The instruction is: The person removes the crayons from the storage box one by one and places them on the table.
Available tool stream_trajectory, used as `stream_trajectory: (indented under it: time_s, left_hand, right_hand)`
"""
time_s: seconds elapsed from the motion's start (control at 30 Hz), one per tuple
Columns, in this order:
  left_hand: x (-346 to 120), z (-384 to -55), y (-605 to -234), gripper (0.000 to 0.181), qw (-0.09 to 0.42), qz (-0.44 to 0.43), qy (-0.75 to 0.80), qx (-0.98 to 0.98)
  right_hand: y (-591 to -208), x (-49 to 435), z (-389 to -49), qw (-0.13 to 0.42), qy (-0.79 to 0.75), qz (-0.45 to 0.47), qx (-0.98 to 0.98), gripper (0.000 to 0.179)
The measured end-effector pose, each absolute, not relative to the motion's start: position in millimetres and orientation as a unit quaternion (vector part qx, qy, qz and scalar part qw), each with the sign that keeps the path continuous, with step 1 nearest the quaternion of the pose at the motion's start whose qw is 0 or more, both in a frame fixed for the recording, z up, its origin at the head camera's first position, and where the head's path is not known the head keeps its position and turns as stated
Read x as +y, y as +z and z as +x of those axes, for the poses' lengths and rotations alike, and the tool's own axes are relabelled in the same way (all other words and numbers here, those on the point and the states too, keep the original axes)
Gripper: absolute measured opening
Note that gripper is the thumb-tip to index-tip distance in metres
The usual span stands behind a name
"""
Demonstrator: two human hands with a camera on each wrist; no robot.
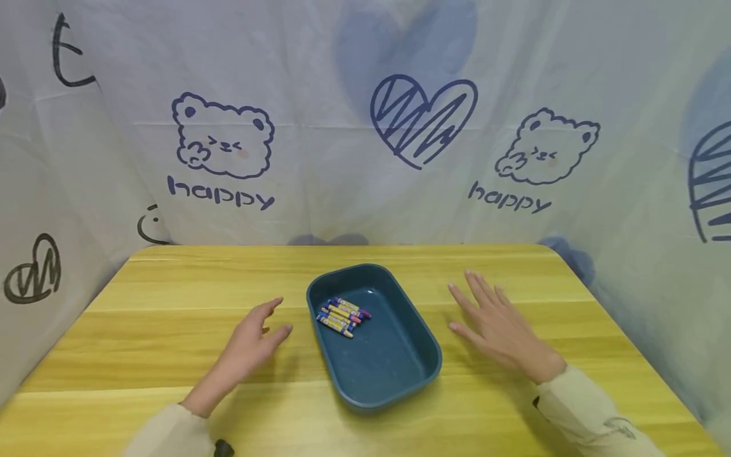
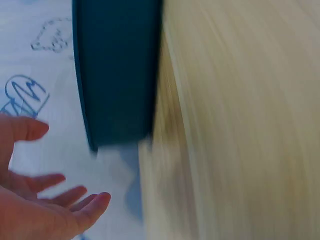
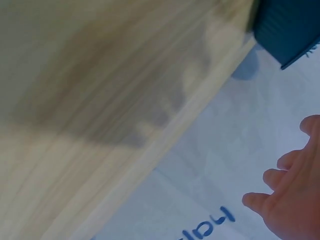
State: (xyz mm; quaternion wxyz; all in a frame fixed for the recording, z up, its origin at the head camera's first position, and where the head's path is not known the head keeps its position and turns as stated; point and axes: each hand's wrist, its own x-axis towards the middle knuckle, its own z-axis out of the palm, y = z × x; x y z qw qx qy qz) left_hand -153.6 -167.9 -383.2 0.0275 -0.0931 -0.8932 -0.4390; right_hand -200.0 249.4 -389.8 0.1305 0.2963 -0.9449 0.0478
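Fingers (image 1: 464, 300), left hand (image 1: 247, 348) and right hand (image 1: 508, 333): released, holding nothing. Blue tray (image 1: 394, 362), on table (image 1: 114, 355): crayons (image 1: 341, 317) grouped inside; whether handling is finished or pending, undetermined.

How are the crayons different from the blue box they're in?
The crayons are small, thin sticks, while the box is much bigger and hollow. The crayons are mostly yellow, but the box is dark blue. The crayons lie bunched together inside; the box holds them. Both show some blue.

Yellow wood-grain table (image 1: 143, 349), deep blue-green tray (image 1: 388, 362) on it, set lengthwise
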Motion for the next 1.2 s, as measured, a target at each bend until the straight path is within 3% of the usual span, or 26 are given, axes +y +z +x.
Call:
stream_trajectory:
  time_s: [0.27,0.5,0.73,0.9,1.2]
  left_hand:
    - [-128.2,-162.2,-388.5,0.059,-0.047,0.036,-0.672,-0.739]
    - [-124.4,-163.5,-397.1,0.056,-0.112,0.063,-0.782,-0.610]
    - [-122.9,-164.9,-399.8,0.054,-0.124,0.070,-0.800,-0.583]
    - [-121.8,-164.2,-400.7,0.050,-0.136,0.071,-0.817,-0.555]
    - [-121.4,-164.2,-404.3,0.047,-0.141,0.068,-0.829,-0.537]
  right_hand:
    - [-371.0,222.5,-201.8,0.113,0.103,0.309,-0.939,0.065]
    - [-346.1,194.2,-210.4,0.089,0.115,0.328,-0.933,0.065]
    - [-319.0,162.4,-222.5,0.048,0.138,0.328,-0.933,0.061]
    - [-308.6,146.0,-233.4,-0.007,0.259,0.290,-0.921,0.051]
    - [-311.6,119.8,-251.3,-0.018,0.372,0.245,-0.895,0.035]
